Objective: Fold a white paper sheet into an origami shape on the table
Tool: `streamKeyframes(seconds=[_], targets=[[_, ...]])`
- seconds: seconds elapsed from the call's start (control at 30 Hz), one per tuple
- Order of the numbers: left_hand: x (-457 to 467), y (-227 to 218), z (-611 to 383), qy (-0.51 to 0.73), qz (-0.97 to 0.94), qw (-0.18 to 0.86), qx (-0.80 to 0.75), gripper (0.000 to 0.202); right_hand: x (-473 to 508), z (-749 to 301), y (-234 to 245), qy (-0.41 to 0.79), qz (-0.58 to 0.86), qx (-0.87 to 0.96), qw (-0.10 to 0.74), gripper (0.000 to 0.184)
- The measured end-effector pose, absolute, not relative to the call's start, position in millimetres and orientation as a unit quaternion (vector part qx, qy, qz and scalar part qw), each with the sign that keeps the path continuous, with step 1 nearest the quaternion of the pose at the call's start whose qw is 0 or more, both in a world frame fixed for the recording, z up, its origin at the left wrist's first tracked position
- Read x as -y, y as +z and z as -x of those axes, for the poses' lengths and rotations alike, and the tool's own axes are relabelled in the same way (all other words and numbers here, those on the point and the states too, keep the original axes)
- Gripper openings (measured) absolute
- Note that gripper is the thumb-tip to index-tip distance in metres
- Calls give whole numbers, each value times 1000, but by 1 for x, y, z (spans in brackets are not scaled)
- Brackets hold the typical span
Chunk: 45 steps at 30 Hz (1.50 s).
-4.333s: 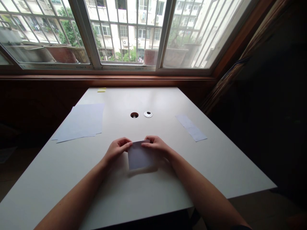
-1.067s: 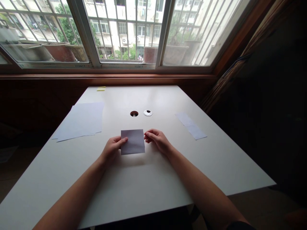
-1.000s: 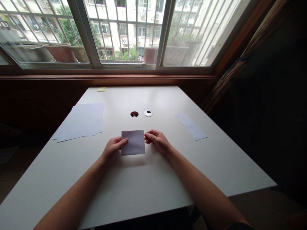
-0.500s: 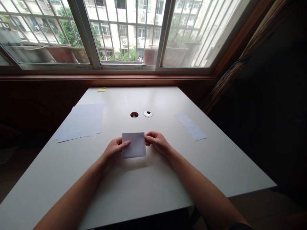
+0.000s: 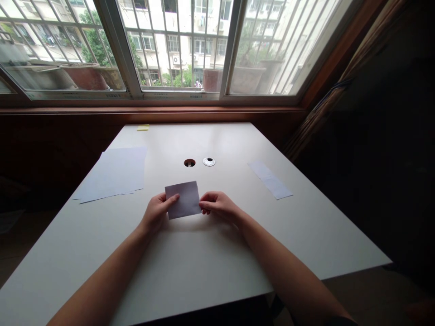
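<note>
A small folded grey paper [image 5: 182, 199] is held just above the white table [image 5: 190, 262], slightly tilted, near its middle. My left hand [image 5: 157, 213] pinches its left edge, thumb on top. My right hand [image 5: 217, 206] pinches its lower right corner with curled fingers. Both forearms reach in from the near edge.
A stack of pale sheets [image 5: 113, 173] lies at the left. A strip of paper [image 5: 270, 179] lies at the right. A cable hole [image 5: 189, 163] and its white cap [image 5: 209, 161] sit beyond the hands. A yellow note [image 5: 143, 128] is by the far edge under the window.
The paper has gone from propped up and gripped along its top edge to held by its sides, and now it is turned a little counter-clockwise, with my right hand lower at its corner.
</note>
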<state>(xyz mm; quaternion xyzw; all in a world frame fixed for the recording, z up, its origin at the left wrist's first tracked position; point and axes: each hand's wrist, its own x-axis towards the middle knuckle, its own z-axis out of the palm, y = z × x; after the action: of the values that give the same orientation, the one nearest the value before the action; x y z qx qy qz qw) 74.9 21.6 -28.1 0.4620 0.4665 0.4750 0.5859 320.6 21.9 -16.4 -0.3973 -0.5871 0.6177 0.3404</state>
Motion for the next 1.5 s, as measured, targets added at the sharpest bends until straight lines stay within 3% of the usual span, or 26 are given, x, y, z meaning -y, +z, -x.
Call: streamKeyframes(seconds=[0.3, 0.63, 1.5], targets=[[-15, -15, -77, 353, -505, 630, -473, 46, -24, -319, -18, 619, 414, 540, 394, 32], [-19, -24, -74, 395, -487, 603, -493, 39, -24, -319, -14, 641, 412, 530, 372, 30], [-18, -22, -75, 362, -525, 594, -491, 35, -23, -317, -24, 569, 439, 600, 351, 11]])
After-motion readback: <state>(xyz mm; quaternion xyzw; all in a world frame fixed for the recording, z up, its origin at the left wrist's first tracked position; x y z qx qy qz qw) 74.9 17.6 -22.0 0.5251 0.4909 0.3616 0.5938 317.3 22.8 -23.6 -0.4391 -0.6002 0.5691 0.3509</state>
